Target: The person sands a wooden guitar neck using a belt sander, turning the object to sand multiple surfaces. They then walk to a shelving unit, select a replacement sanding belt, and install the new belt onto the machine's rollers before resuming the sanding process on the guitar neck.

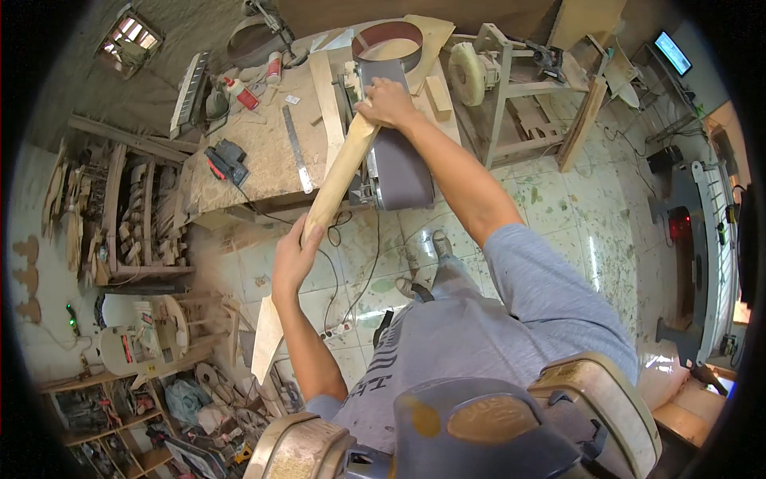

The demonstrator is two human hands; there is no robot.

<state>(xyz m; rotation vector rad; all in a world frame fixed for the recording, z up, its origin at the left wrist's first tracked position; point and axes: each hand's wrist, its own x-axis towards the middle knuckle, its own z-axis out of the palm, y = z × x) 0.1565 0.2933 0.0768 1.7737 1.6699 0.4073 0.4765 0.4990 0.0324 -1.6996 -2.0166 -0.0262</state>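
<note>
A long, pale wooden piece (341, 174) slants from the belt sander down past my left side, its broad tapered end below my left wrist. My left hand (295, 259) is wrapped round its middle. Farther out, my right hand (388, 104) grips the far end, fingers bent over it above the sander. The dark sanding belt (401, 172) runs beneath my right forearm, and the wood lies along its left edge. Whether the wood's underside touches the belt is hidden.
Left on the dusty workbench (255, 152) are a black power tool (227, 162), a metal ruler (297, 149) and red-and-white bottles (242, 93). A round drum (388, 44) sits behind the sander. To the right stands a wooden frame (527, 100) with a buffing wheel (467, 73). Cables (375, 263) trail across the floor.
</note>
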